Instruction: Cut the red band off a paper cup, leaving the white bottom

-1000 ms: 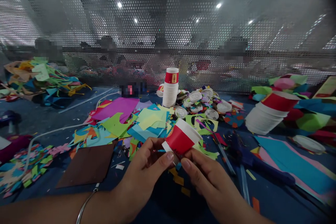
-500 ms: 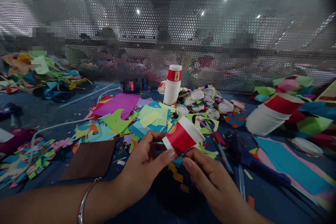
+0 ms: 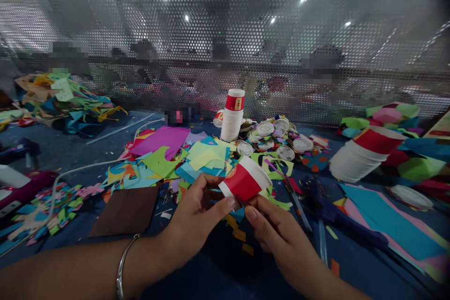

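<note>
We see two hands close to us. The left hand [image 3: 197,218] and the right hand [image 3: 277,236] both pinch one small red paper cup with a white rim [image 3: 245,180], tipped on its side just above the dark blue table [image 3: 218,267]. One brown square card [image 3: 127,211] lies to the left. Behind it sits a heap of bright cut paper scraps [image 3: 183,159]. Farther back we count two stacks of cups: one tall upright stack [image 3: 233,115] and one leaning stack [image 3: 365,152] on the right.
</note>
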Demonstrator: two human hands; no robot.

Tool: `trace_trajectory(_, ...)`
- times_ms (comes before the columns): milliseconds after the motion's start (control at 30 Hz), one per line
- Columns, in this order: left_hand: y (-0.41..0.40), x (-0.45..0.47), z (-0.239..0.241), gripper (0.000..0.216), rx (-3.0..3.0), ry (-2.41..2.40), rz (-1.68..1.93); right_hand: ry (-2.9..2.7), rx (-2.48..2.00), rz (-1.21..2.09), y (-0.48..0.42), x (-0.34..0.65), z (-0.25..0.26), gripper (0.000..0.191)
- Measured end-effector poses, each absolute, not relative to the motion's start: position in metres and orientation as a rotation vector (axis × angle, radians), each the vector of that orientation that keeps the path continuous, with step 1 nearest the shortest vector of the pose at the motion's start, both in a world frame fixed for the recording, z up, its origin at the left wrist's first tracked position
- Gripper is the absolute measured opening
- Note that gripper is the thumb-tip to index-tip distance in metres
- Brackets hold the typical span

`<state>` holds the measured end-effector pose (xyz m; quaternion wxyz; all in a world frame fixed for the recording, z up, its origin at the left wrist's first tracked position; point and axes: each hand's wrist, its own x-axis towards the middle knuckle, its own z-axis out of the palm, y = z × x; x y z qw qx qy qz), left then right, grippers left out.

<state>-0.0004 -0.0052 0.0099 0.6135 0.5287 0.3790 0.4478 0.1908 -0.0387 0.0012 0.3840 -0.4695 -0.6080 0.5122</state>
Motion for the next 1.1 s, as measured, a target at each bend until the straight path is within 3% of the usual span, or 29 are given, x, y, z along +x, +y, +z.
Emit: trace_trajectory(1100,-0.0076,0.0014,0.0045,0.040,1.302,0.871,1.051,-1.609,-1.257,1.178,-0.0402,0.1874,-0.0039,0.039)
